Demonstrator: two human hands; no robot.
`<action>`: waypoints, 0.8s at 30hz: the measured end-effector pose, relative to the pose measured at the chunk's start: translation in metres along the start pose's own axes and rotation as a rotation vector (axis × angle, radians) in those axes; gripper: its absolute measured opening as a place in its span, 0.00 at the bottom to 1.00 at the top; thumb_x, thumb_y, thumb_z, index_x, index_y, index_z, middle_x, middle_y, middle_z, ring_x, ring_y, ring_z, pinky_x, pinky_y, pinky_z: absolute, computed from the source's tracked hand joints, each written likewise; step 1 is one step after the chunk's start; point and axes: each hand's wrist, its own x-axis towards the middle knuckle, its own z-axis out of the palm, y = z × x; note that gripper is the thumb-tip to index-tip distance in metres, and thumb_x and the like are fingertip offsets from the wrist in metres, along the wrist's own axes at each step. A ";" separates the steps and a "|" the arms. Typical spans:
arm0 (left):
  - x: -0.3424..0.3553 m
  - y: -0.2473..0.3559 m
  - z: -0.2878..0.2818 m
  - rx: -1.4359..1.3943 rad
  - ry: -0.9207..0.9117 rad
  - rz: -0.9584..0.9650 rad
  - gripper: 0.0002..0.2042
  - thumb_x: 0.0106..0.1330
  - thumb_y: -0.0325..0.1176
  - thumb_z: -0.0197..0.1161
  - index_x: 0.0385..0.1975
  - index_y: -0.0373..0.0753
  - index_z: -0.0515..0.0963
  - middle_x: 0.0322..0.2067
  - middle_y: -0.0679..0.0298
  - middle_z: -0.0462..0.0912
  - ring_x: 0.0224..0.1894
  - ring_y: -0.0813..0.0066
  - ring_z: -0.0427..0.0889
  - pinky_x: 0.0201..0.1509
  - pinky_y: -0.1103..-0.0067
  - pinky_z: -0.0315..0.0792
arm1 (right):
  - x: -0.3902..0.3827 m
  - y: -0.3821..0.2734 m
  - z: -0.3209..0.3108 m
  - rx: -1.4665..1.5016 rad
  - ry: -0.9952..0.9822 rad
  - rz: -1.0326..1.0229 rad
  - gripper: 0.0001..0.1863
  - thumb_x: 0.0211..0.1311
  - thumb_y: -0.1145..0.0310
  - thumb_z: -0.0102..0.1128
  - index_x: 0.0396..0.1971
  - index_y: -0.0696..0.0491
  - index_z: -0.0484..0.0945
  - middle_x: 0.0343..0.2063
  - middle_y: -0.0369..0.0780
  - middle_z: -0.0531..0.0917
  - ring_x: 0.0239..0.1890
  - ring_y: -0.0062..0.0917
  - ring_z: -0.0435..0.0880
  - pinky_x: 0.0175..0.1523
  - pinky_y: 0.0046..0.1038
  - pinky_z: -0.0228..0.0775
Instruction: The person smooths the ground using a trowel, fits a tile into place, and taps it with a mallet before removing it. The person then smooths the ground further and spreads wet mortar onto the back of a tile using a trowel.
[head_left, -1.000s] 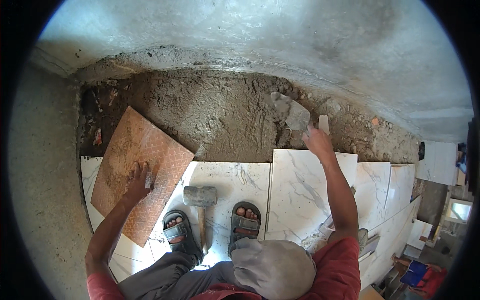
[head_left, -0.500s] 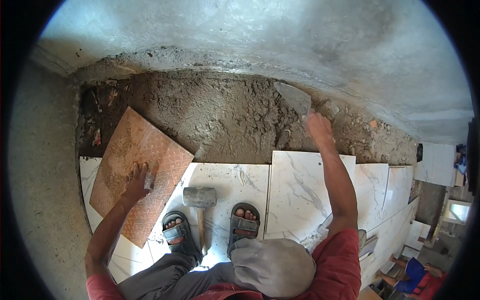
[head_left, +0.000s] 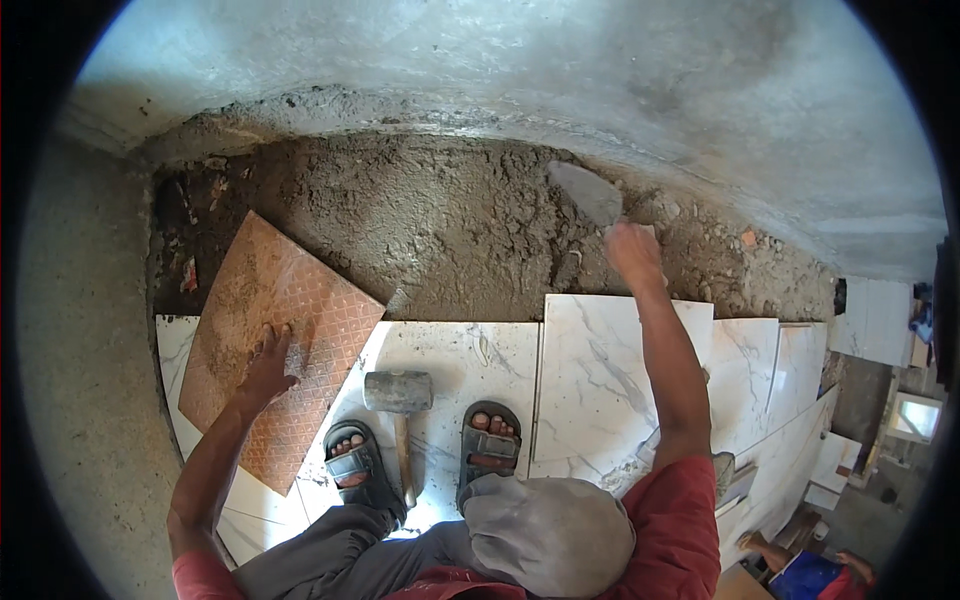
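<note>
My left hand (head_left: 266,372) lies flat with its fingers apart on the reddish-brown, grid-patterned underside of a tile (head_left: 320,290). Grey-brown dust coats part of that surface. The tile lies slanted, its far edge over the mortar and its near part over the white floor tiles. My right hand (head_left: 635,252) is closed round the handle of a pointed trowel (head_left: 587,193), most of which the hand hides. The trowel's grey blade points to the far left, at the right end of the wet mortar bed (head_left: 450,225) beside the wall.
A rubber mallet (head_left: 398,392) lies on the white marbled tiles (head_left: 590,390) between my sandalled feet. A grey wall (head_left: 480,60) bounds the far side, another the left (head_left: 80,330). Rubble (head_left: 720,240) lies right of the mortar. Another person (head_left: 810,575) sits at the lower right.
The trowel and my right hand have barely shifted. My left hand stays on the tile, its thumb now more spread. The other person has moved lower in the picture.
</note>
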 end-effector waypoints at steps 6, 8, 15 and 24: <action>0.000 -0.003 -0.001 0.016 -0.003 0.023 0.52 0.46 0.40 0.74 0.69 0.44 0.44 0.67 0.39 0.37 0.66 0.37 0.52 0.66 0.53 0.54 | -0.016 0.095 -0.004 -0.105 -0.048 0.235 0.12 0.58 0.67 0.48 0.28 0.56 0.80 0.31 0.50 0.83 0.35 0.44 0.83 0.39 0.43 0.76; 0.003 -0.009 0.004 -0.001 0.025 0.030 0.52 0.46 0.40 0.74 0.69 0.43 0.44 0.67 0.38 0.37 0.66 0.37 0.53 0.66 0.53 0.54 | -0.025 0.086 -0.017 -0.140 0.000 0.177 0.12 0.57 0.67 0.48 0.27 0.58 0.78 0.29 0.51 0.82 0.35 0.45 0.83 0.39 0.45 0.75; 0.008 -0.005 -0.010 0.031 -0.085 0.016 0.55 0.45 0.42 0.74 0.69 0.46 0.41 0.66 0.35 0.38 0.65 0.40 0.55 0.66 0.61 0.58 | 0.000 -0.002 -0.007 -0.054 -0.120 0.075 0.12 0.57 0.68 0.49 0.29 0.58 0.80 0.31 0.51 0.83 0.36 0.44 0.83 0.40 0.43 0.76; -0.005 0.005 -0.020 0.023 -0.053 -0.018 0.51 0.48 0.43 0.72 0.68 0.40 0.44 0.66 0.35 0.39 0.64 0.36 0.57 0.65 0.61 0.59 | -0.027 0.027 -0.015 0.093 -0.137 0.223 0.18 0.61 0.61 0.47 0.36 0.60 0.77 0.37 0.56 0.81 0.40 0.48 0.81 0.47 0.47 0.72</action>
